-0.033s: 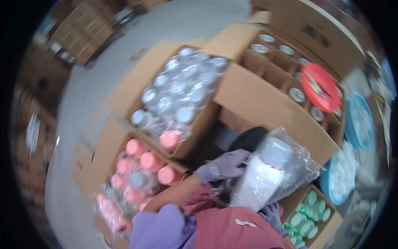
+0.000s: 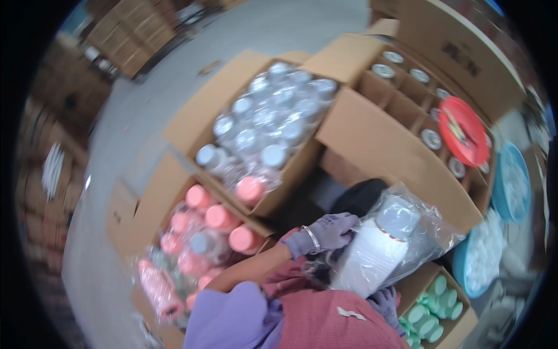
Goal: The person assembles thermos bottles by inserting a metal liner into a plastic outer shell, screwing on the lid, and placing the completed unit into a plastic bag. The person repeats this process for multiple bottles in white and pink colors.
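A white bottle with a pale grey-blue cap lies tilted in front of my body inside a clear plastic bag. My left hand, in a purple glove, has its fingers curled against the bag's left side, with loose plastic below the palm. At the bottle's lower right is my right hand, also gloved, holding the bottle from beneath. Its fingers are partly hidden by the bottle and bag.
Close at left, a carton holds pink-capped bottles. Beyond it, another carton is full of bagged grey-capped bottles. A divided carton bears a red dish. Blue basins and a carton of green pieces stand at right.
The whole scene sits slightly further right in the picture, and the blur is less. Both hands keep their places at the bagged bottle.
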`<action>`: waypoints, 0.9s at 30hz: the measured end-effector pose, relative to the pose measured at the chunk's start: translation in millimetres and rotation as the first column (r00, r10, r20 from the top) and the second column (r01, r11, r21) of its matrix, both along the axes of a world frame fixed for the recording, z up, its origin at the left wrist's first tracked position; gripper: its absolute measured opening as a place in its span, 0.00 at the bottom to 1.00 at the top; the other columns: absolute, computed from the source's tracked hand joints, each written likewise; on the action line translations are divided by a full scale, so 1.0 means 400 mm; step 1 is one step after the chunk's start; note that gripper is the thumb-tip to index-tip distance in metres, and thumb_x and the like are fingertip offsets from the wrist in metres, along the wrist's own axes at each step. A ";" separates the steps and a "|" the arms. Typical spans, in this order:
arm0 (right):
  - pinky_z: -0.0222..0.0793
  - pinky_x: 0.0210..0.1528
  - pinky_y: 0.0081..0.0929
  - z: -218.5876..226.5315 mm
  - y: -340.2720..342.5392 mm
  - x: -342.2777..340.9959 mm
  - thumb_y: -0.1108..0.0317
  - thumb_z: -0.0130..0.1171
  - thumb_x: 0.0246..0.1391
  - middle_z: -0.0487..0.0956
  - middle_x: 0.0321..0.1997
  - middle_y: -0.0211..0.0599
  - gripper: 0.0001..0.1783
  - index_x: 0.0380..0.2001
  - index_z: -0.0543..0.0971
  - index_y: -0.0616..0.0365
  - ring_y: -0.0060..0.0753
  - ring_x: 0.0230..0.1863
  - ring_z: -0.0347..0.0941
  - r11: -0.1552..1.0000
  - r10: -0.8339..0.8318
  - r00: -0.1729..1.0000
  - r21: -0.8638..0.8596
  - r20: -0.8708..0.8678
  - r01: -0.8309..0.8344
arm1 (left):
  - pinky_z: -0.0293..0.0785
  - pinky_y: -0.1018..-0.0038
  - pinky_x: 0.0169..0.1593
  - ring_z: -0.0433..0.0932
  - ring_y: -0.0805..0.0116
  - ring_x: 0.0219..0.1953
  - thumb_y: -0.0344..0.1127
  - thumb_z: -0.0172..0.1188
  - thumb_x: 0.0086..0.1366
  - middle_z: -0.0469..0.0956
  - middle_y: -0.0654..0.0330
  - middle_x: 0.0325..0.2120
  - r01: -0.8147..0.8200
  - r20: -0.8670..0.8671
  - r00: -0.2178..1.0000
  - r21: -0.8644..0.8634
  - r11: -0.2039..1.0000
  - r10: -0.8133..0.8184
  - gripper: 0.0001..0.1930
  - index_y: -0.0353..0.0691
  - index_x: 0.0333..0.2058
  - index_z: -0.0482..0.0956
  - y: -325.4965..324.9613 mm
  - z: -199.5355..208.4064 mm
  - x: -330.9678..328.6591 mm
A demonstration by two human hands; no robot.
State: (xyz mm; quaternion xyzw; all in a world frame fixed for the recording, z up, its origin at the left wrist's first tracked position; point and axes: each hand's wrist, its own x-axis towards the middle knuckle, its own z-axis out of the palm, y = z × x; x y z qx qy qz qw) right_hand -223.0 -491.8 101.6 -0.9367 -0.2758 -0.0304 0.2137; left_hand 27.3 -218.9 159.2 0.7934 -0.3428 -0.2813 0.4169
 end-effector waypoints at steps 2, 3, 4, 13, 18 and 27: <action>0.65 0.55 0.56 -0.003 0.020 0.015 0.60 0.61 0.44 0.78 0.40 0.33 0.10 0.31 0.79 0.47 0.43 0.45 0.74 0.997 -0.039 0.999 0.067 0.037 0.036 | 0.75 0.69 0.50 0.77 0.70 0.48 0.36 0.61 0.62 0.80 0.56 0.47 -0.086 -0.230 0.968 0.094 0.992 0.105 0.25 0.35 0.56 0.72 0.097 -0.014 -0.040; 0.67 0.54 0.54 0.022 0.036 0.035 0.60 0.62 0.44 0.78 0.41 0.35 0.10 0.31 0.79 0.48 0.44 0.44 0.74 0.988 -0.086 0.996 0.129 0.024 0.082 | 0.76 0.69 0.49 0.77 0.71 0.47 0.35 0.61 0.62 0.81 0.58 0.45 -0.205 -0.381 0.904 0.003 0.979 0.191 0.25 0.35 0.57 0.72 0.175 -0.034 -0.075; 0.69 0.53 0.51 0.049 0.051 0.061 0.61 0.63 0.45 0.79 0.43 0.37 0.10 0.31 0.78 0.50 0.44 0.44 0.75 0.972 -0.137 0.991 0.191 0.004 0.134 | 0.75 0.69 0.51 0.79 0.65 0.44 0.37 0.59 0.61 0.81 0.56 0.42 -0.379 -0.476 0.840 -0.171 0.910 0.260 0.26 0.34 0.57 0.72 0.242 -0.038 -0.127; 0.71 0.59 0.40 0.176 0.550 0.518 0.77 0.57 0.50 0.75 0.58 0.48 0.23 0.52 0.78 0.57 0.53 0.54 0.74 0.738 0.424 0.906 0.578 0.006 -0.349 | 0.82 0.57 0.50 0.80 0.54 0.50 0.25 0.55 0.60 0.78 0.53 0.49 -0.972 -0.944 0.126 -0.179 -0.153 0.304 0.22 0.36 0.55 0.72 0.613 -0.153 -0.589; 0.67 0.58 0.41 0.030 0.602 0.519 0.60 0.56 0.57 0.74 0.55 0.43 0.21 0.53 0.75 0.50 0.48 0.53 0.73 0.768 0.616 0.783 0.286 -0.087 -0.573 | 0.84 0.58 0.45 0.82 0.55 0.44 0.31 0.63 0.62 0.81 0.52 0.44 -0.968 0.039 0.227 0.116 0.221 0.973 0.17 0.32 0.49 0.77 0.844 -0.080 -0.708; 0.68 0.59 0.41 -0.064 0.491 0.499 0.54 0.55 0.60 0.76 0.54 0.43 0.22 0.53 0.75 0.53 0.47 0.55 0.73 0.880 0.475 0.782 0.214 -0.402 -0.424 | 0.75 0.64 0.46 0.81 0.58 0.38 0.45 0.62 0.59 0.84 0.51 0.38 -0.589 0.048 0.524 0.741 0.321 0.850 0.19 0.38 0.43 0.83 0.876 -0.336 -0.714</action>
